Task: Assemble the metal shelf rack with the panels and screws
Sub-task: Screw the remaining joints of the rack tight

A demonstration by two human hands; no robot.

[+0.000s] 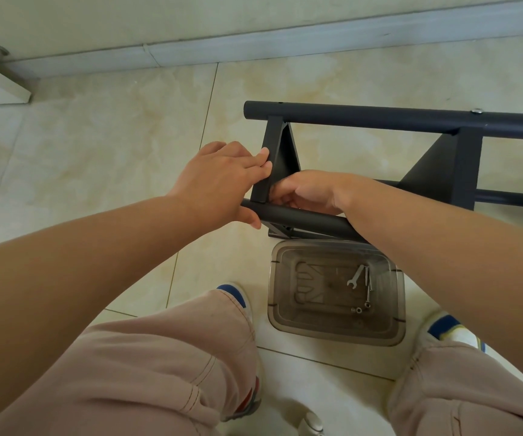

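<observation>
Head view: left hand (222, 177) grips a dark panel (269, 158) of the metal rack (379, 119) lying on the floor, fingers (261, 160) curled on its edge. Right hand (309, 191) curls beside the panel; its hold cannot be made out. Screws (367, 289) lie in a clear tub (337, 328).

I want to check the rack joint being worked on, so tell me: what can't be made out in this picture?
Head view only:
- Joint at the near tube and the right hand's fingertips: hidden by that hand, so any screw there can't be seen.
- Left hand: its palm side faces away.
- Rack: cut off by the right edge.
- Screws in the clear box: too small to count; the wrench is visible.
</observation>
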